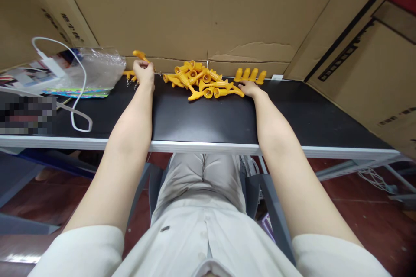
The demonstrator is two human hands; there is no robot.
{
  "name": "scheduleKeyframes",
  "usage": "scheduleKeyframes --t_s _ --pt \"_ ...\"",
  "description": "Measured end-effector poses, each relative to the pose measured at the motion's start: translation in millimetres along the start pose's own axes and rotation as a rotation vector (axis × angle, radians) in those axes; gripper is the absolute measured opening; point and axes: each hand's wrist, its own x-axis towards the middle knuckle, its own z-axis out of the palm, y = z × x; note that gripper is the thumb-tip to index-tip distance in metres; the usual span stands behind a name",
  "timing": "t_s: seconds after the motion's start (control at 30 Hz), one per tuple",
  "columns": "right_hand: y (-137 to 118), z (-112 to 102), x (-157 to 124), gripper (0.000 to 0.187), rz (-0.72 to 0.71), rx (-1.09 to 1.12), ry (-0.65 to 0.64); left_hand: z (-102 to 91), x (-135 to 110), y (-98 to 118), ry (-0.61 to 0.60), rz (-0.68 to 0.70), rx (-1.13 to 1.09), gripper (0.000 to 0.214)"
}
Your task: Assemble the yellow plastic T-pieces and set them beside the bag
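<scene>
A heap of yellow plastic parts (203, 81) lies at the back of the black table (201, 117). My left hand (143, 72) is closed around one yellow plastic part (140, 54), lifted a little above the table's back left. A few more yellow pieces and small metal springs (129, 76) lie just left of that hand. My right hand (249, 88) rests on the table at the right end of the heap, fingers curled against a yellow piece. A row of several upright yellow caps (250, 75) stands just behind it.
A clear plastic bag (99, 67) and colourful papers lie at the back left. A white charger and cable (76, 108) loop across the left side. Cardboard boxes (208, 13) wall the table's back and right. The table's metal front edge (201, 146) sits over my knees.
</scene>
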Motion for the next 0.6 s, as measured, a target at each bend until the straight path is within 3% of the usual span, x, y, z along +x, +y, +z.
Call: scheduleKeyframes --t_s 0.07,0.17,0.4,0.6 --pt "-3.0 -1.3 -3.4 0.054 -0.006 0.004 -0.003 -5.2 -2.6 -1.2 0.071 0.079 0.134 0.041" --pt "-7.2 -3.3 -8.2 0.055 0.001 -0.026 -0.01 -13.8 -11.4 -1.3 -0.029 0.151 0.303 0.041" --pt "-15.3 -7.2 -17.4 0.056 0.016 -0.071 -0.026 -23.5 -19.9 -8.7 -0.102 0.112 0.459 0.049" --pt "-7.1 -2.0 -8.9 0.054 0.016 -0.064 -0.015 -38.5 -9.8 -11.3 -0.138 0.091 0.585 0.034"
